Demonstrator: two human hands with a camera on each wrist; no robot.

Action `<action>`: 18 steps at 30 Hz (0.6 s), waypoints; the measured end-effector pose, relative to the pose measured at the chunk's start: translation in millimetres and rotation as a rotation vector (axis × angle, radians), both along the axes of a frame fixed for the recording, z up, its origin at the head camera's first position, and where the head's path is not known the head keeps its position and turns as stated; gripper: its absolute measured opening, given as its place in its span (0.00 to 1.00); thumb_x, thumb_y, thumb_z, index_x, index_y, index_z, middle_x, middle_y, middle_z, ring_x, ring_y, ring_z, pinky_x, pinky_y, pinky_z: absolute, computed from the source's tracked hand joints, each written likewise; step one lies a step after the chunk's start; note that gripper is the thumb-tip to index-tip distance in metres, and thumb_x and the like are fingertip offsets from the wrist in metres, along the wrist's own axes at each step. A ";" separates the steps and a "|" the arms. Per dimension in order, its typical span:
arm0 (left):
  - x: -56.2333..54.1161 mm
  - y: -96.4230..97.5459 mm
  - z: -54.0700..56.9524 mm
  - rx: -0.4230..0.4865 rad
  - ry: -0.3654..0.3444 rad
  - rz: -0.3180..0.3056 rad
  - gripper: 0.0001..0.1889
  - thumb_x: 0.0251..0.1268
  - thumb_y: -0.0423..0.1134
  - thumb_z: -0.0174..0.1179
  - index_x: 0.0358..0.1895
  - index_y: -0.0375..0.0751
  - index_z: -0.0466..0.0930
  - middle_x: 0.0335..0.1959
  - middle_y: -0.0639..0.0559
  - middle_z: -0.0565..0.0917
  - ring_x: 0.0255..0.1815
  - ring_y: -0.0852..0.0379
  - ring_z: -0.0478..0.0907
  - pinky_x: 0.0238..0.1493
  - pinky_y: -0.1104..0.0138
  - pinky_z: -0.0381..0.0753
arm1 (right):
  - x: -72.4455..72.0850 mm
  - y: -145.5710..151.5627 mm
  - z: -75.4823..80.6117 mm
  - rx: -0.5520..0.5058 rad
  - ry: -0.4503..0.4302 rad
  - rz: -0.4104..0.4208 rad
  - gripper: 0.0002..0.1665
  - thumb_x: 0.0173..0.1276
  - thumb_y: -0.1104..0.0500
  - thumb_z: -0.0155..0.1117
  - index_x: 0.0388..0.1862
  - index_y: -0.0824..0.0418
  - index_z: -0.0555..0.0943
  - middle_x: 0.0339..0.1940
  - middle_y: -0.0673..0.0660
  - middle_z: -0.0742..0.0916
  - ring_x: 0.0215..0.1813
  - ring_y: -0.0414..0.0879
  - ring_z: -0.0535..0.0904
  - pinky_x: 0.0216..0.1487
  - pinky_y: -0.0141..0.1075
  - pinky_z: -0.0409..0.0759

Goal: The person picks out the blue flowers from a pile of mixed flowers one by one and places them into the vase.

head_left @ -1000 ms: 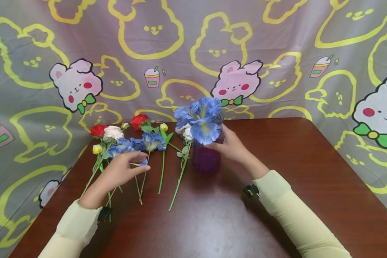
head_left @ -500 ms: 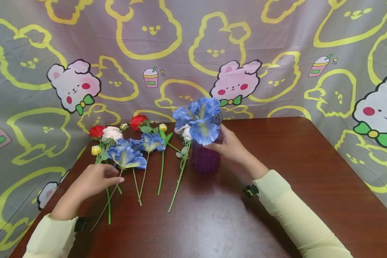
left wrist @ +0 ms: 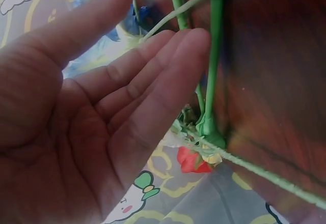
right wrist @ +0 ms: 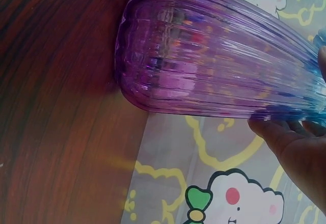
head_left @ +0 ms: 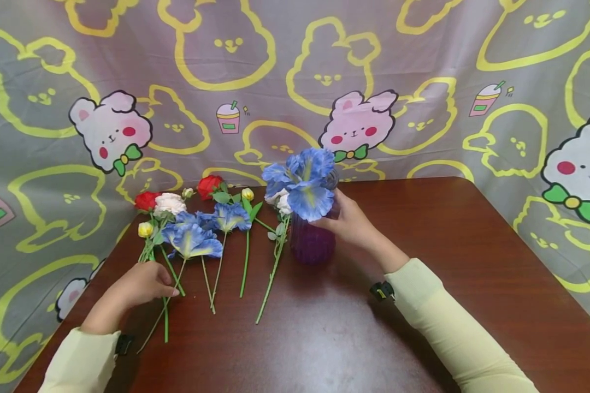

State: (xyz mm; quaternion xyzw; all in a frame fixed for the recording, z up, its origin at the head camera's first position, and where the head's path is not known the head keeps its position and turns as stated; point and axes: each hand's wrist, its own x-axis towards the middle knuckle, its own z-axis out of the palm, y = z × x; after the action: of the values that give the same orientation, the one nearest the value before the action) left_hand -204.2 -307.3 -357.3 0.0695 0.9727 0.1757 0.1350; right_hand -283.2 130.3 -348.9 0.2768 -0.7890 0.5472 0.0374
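My right hand (head_left: pixel 355 225) grips a ribbed purple vase (head_left: pixel 313 244) near its neck, fingers and thumb around it in the right wrist view. The vase (right wrist: pixel 204 56) stands upright on the table. A blue iris (head_left: pixel 308 185) tops the vase and hides its mouth. My left hand (head_left: pixel 139 285) is low over the stems at the left. In the left wrist view, that hand (left wrist: pixel 112 96) has thumb and fingers apart, fingertips right at a thin stem (left wrist: pixel 191 2) and thicker green stems (left wrist: pixel 216 61). The thin stem belongs to a blue iris (head_left: pixel 192 241) lying on the table.
Red roses (head_left: pixel 210 186), a pale pink rose (head_left: pixel 170 203), yellow buds (head_left: pixel 145 230) and another blue iris (head_left: pixel 231 217) lie at the left. White roses (head_left: pixel 284 204) lie just left of the vase. A patterned curtain (head_left: pixel 255 54) hangs behind the brown table (head_left: pixel 423 229).
My left hand has let go of a blue iris, which now lies on the table, and has moved left and toward the near side. The right hand stays on the vase.
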 end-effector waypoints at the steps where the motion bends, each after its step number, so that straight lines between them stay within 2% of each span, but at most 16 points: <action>1: -0.2 0.2 -1.9 0.009 -0.012 -0.002 0.12 0.51 0.38 0.73 0.27 0.33 0.81 0.20 0.52 0.79 0.21 0.56 0.75 0.24 0.61 0.75 | -0.9 0.5 -1.0 -0.003 0.005 0.004 0.46 0.61 0.66 0.71 0.75 0.58 0.59 0.64 0.61 0.77 0.62 0.54 0.76 0.58 0.45 0.76; 6: -0.5 0.8 -8.6 0.046 -0.076 0.012 0.09 0.53 0.32 0.70 0.24 0.36 0.79 0.16 0.52 0.77 0.18 0.56 0.75 0.21 0.63 0.76 | -1.6 1.3 -3.4 -0.007 0.030 0.013 0.46 0.61 0.65 0.72 0.74 0.57 0.60 0.63 0.60 0.77 0.61 0.53 0.76 0.58 0.45 0.76; 18: 1.2 7.5 -14.6 0.048 -0.063 0.020 0.09 0.53 0.28 0.68 0.21 0.38 0.78 0.15 0.52 0.77 0.17 0.56 0.76 0.21 0.63 0.79 | 0.6 0.6 -1.8 -0.003 0.001 0.001 0.45 0.61 0.65 0.71 0.74 0.57 0.60 0.64 0.60 0.77 0.62 0.53 0.76 0.58 0.44 0.75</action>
State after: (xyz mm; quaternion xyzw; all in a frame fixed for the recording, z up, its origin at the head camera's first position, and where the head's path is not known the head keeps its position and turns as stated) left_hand -202.9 -299.7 -371.9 0.0575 0.9641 0.2023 0.1623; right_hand -282.6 130.9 -350.7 0.2773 -0.7879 0.5485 0.0379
